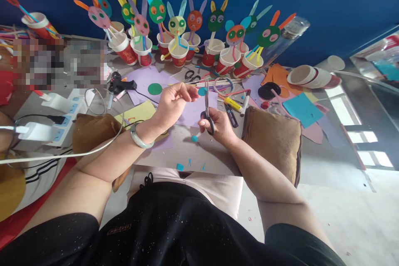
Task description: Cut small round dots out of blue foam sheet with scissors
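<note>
Pinched in the fingers of my left hand [176,104] is a small blue paper piece [202,91]. My right hand [220,126] grips black-handled scissors [207,110], whose blades point away from me and lie right beside the blue paper. Whether the blades touch it I cannot tell. Another blue paper disc [195,138] lies on the table just below the scissors, and blue scraps [180,167] lie near the front edge. A green paper disc [155,88] rests on purple paper [146,79] beyond my left hand.
Paper cups [178,54] with paper animal faces line the back wall. A glue gun [120,85] and a power strip [70,112] are at left. At right lie a yellow glue tube [233,104], a utility knife [231,115], a brown cushion [274,141] and coloured paper [303,109]. Another person sits at far left.
</note>
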Motion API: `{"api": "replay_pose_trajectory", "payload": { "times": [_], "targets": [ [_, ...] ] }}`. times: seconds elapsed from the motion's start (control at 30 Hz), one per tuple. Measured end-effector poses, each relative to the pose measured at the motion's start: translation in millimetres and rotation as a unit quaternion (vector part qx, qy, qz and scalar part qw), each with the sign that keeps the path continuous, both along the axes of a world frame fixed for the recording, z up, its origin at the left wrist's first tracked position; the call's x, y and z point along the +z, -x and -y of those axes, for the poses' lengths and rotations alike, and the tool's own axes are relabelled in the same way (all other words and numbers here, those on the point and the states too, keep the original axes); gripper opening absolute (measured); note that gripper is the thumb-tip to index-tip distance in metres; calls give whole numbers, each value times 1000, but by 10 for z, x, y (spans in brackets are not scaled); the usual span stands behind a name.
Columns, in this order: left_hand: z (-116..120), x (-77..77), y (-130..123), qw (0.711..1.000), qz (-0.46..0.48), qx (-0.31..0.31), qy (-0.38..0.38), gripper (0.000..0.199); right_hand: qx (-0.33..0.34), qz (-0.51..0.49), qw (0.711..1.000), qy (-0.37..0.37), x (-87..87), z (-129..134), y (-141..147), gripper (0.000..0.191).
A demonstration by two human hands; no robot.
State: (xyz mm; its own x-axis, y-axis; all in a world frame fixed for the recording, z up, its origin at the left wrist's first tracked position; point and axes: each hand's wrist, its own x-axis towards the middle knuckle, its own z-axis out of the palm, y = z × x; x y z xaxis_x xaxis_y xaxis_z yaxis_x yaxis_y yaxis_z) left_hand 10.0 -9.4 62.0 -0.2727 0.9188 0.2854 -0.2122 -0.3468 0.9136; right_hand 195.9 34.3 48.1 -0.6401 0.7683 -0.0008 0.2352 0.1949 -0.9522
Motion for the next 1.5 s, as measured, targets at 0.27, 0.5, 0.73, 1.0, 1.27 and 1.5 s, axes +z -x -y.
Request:
{"api": "replay_pose_trajectory", "payload": {
  "times": [0.27, 0.5, 0.73, 1.0, 1.27, 1.5],
  "targets": [
    [12, 26, -5, 999, -17, 29, 10, 17, -1, 4, 1000, 9, 16, 8, -2, 76],
    [24, 51, -10, 999, -12, 42, 29, 22, 0, 1, 1000, 3, 26, 3, -1, 77],
    [39, 97, 1, 999, -22, 22, 37, 21, 0, 9, 1000, 3, 25, 5, -2, 77],
    [24, 82, -5, 999, -16, 22, 35, 17, 0, -3, 1000, 13, 30, 3, 0, 77],
    [32, 120, -14, 998, 4, 8, 59, 14, 1, -3, 1000, 1, 39, 1, -2, 77],
    [36, 135, -38, 997, 12, -26, 77, 12, 6, 10, 1000, -1, 7, -7, -10, 76]
  ]
}}
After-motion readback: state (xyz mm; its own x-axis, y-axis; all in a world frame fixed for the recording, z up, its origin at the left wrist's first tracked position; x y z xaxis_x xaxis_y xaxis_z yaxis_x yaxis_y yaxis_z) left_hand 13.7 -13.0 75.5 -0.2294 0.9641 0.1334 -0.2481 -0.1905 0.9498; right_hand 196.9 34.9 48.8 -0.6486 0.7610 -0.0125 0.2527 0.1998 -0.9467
